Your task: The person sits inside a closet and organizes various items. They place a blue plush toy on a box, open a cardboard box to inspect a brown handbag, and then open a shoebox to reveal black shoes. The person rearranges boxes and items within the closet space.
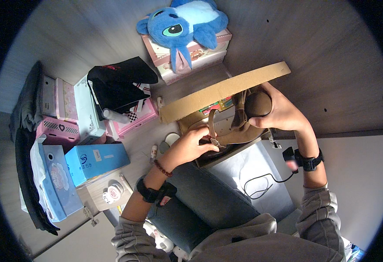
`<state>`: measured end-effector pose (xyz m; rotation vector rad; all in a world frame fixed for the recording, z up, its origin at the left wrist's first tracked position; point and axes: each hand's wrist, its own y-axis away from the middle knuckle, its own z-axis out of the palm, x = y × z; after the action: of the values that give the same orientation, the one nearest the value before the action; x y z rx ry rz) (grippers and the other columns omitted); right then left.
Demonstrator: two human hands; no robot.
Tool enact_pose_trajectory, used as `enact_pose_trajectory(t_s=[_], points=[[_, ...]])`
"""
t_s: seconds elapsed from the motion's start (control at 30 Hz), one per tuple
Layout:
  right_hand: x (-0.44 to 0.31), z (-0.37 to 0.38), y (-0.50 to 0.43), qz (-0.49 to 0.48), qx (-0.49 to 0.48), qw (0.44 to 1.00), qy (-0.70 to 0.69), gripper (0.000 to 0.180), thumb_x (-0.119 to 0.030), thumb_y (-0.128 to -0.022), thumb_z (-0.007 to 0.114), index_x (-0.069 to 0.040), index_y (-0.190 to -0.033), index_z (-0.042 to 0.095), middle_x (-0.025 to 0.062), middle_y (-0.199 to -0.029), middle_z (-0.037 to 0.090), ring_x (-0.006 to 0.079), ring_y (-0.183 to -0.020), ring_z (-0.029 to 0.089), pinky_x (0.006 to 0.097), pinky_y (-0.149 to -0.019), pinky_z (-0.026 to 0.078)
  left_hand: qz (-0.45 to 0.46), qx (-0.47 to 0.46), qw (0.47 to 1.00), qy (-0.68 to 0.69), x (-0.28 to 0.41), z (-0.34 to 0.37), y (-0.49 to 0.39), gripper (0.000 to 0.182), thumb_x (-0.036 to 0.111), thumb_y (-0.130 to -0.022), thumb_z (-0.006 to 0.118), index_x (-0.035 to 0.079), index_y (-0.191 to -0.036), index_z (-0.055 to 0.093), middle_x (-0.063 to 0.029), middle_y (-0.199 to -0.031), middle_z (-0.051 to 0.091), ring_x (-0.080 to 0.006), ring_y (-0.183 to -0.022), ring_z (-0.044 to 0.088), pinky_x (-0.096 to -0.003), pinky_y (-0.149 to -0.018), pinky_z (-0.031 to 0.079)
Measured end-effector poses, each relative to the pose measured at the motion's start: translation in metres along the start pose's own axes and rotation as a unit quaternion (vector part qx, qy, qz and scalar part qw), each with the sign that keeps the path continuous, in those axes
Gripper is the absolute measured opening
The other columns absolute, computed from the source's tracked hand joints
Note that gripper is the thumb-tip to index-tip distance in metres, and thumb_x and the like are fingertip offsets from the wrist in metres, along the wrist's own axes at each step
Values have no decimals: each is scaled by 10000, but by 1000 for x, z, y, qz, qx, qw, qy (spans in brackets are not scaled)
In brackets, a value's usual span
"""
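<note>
A brown strapped shoe with a fabric bow (240, 111) lies tilted over an open cardboard box (204, 162). My right hand (278, 109) grips its rounded brown end, thumb below and fingers behind. My left hand (194, 145) pinches the ankle strap (212, 122) near its decorated buckle (216, 142). The raised cardboard flap (224, 91) slants behind both hands. Inside the box, small red, green and yellow packets (216, 106) show partly behind the shoe. The box's inside is mostly hidden by the shoe and my hands.
A blue plush toy (185, 26) lies on patterned boxes (191, 65) at the back. Leftward are black folded clothing (119, 85), a clear bottle (116, 116), a blue box (96, 160) and pink boxes (58, 131). A small tube (153, 152) stands near my left forearm; a black cable (260, 177) hangs at right.
</note>
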<state>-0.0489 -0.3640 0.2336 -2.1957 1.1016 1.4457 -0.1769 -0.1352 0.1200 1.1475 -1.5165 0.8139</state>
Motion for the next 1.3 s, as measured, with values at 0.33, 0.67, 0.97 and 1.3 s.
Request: enact_pose_trajectory(t_s=[0.33,0.67,0.97,1.3], points=[[1,1,0,29,-9,999,-34,775,-169,-649,788,71,-1286,418,166,-1203,563,220,-1129,529,313,-1008,391,22,-6,999,42,1,-4,-1,334,150,-772,778,-10,-991,583,-71,-905,654,-135,-874,619,-301,-805,503],[13,11,-3,43,27,997,-54,751,-177,-684,801,74,-1280,419,176,-1188,572,228,-1108,543,331,-987,407,-22,-20,1000,9,0,1,-2,313,168,-799,755,-10,-986,578,-66,-775,634,-93,-725,561,-285,-660,477],[37,67,1,-115,-25,964,240,334,-202,-743,707,-23,-1018,642,197,-1004,645,382,-971,597,427,-865,463,-53,36,997,-39,-42,34,-8,358,242,-846,701,53,-1139,619,-138,-1065,657,-184,-993,605,-336,-883,468],[66,71,-12,-64,-181,964,183,283,-176,-817,590,-78,-1077,643,170,-1064,647,357,-993,595,404,-880,458,138,137,938,-286,-60,38,-6,406,440,-858,633,210,-1193,628,-36,-1207,620,-281,-1154,535,-421,-963,418]])
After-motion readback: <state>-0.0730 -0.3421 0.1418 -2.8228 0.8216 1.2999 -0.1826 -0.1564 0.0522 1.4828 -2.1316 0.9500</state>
